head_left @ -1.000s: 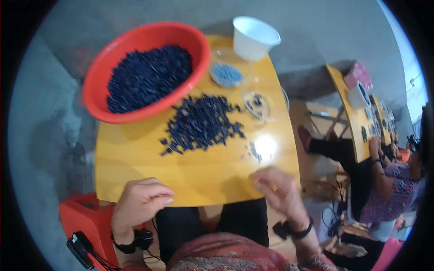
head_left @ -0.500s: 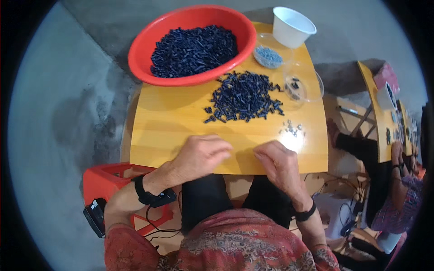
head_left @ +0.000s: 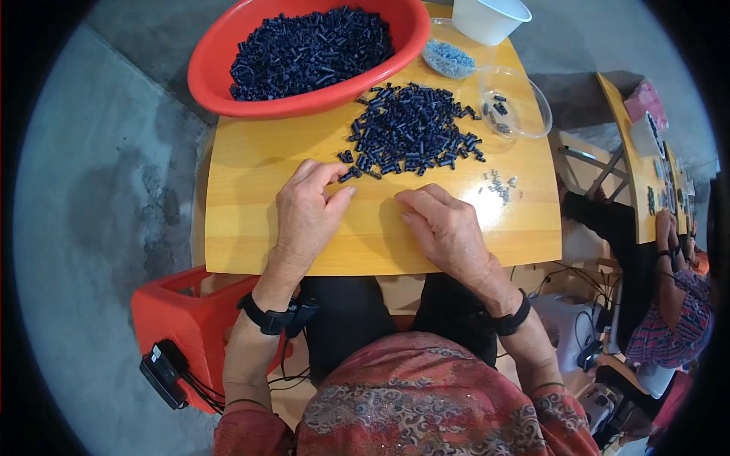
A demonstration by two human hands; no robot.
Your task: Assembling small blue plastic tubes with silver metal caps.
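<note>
A heap of small dark blue tube pieces lies in the middle of a yellow wooden table. My left hand rests on the table just in front of the heap, thumb and forefinger pinched around one dark piece. My right hand lies beside it with fingers curled down on the wood, and whether it holds anything is hidden. A big red basin full of the same dark pieces stands at the far left of the table.
A clear shallow dish with a few pieces, a small dish of grey-blue parts and a white cup stand at the back right. Tiny metal bits lie to the right. A red crate sits at lower left; another person works at the right.
The view has dipped toward the table and closer. Both hands have moved forward from the near edge to the heap, and the left hand has pinched a piece.
</note>
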